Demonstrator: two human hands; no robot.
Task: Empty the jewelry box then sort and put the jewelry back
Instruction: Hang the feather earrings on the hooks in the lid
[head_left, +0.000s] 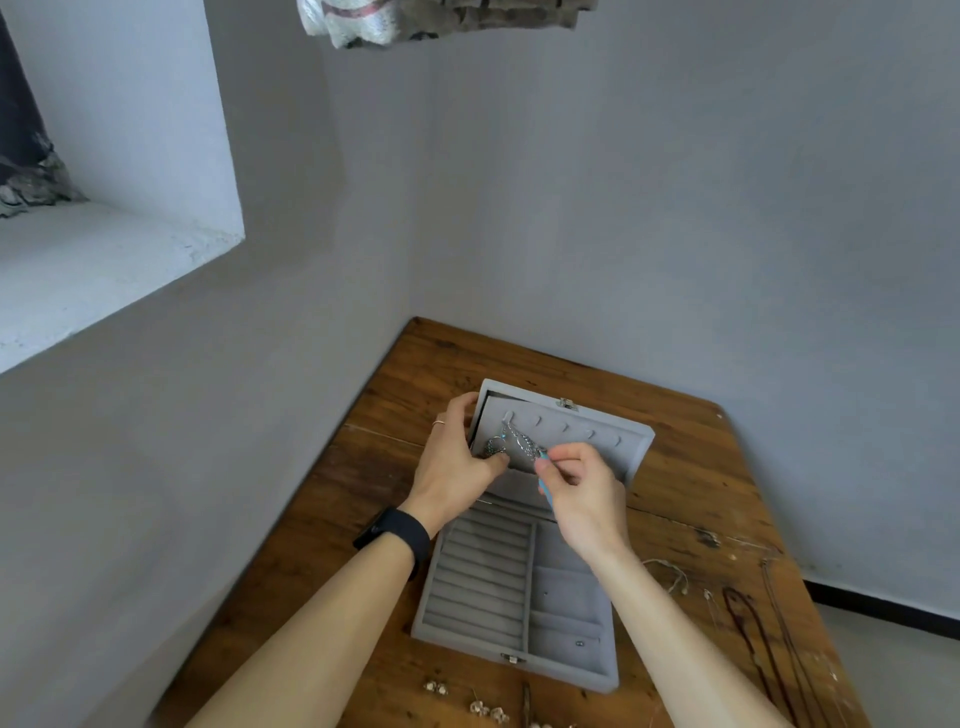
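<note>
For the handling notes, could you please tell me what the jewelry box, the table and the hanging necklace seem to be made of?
Jewelry box: grey velvet-like covering, matte and fuzzy; core unseen. Table: brown wood, visible grain, knots, scuffs. Necklace: probably silvery metal, glinting links; turquoise bead: material unclear.

A home room: plain grey walls (675, 208), deep window sill (104, 260), worn wooden table (675, 493) in the corner
</note>
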